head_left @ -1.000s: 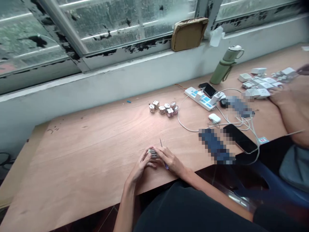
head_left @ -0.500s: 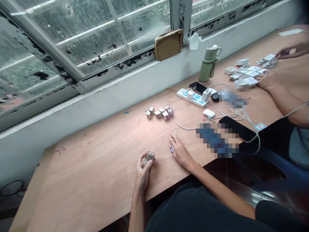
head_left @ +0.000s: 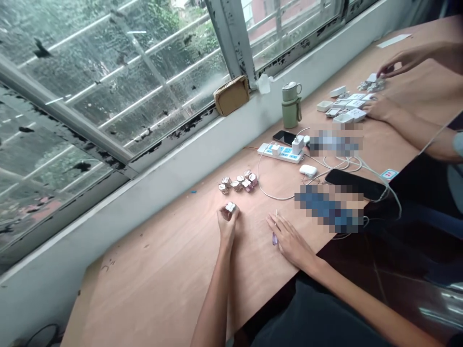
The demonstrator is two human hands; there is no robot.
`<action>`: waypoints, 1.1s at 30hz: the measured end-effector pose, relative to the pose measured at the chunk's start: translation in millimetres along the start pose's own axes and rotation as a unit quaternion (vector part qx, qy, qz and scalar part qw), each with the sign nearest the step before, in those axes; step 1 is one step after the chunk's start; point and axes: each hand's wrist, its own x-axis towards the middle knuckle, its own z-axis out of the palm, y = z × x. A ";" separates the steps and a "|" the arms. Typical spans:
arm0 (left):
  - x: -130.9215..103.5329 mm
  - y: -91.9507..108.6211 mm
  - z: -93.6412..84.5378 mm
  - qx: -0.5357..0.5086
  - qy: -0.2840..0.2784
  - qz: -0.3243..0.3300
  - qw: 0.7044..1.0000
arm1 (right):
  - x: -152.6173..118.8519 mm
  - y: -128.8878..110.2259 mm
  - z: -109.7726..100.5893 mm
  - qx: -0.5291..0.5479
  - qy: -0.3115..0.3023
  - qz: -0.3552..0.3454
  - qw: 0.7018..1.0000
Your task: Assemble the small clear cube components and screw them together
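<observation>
My left hand is closed around a small boxy part with a pale top face, held just above the table; the fingers hide most of its sides. My right hand rests low over the table to the right, closed on a small screwdriver. The screwdriver's purple see-through handle shows beside the fingers, and its thin shaft points away from me. Beyond my left hand lies a cluster of several similar small parts, with pale tops and metallic or purplish sides.
A white power strip with chargers and trailing cables lies beyond my right hand. Nearby are a white earbud case, a black phone and a green flask. At the right, another person's hands handle white socket boxes.
My left hand has carried the small part forward toward the cluster and turned it so its pale face shows. My right hand keeps the screwdriver. The head view has shifted.
</observation>
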 end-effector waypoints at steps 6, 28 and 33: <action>52.6 -3.6 29.7 0.178 0.011 0.033 0.983 | 1.9 -3.2 -3.6 -0.047 -0.016 0.009 0.999; 57.7 3.7 -18.7 0.601 0.046 -0.079 0.794 | -169.1 127.7 -26.1 -0.060 0.132 -0.075 0.987; 38.2 5.4 -113.4 0.631 0.138 -0.114 0.755 | -215.3 149.2 -30.1 -0.091 0.243 0.021 0.965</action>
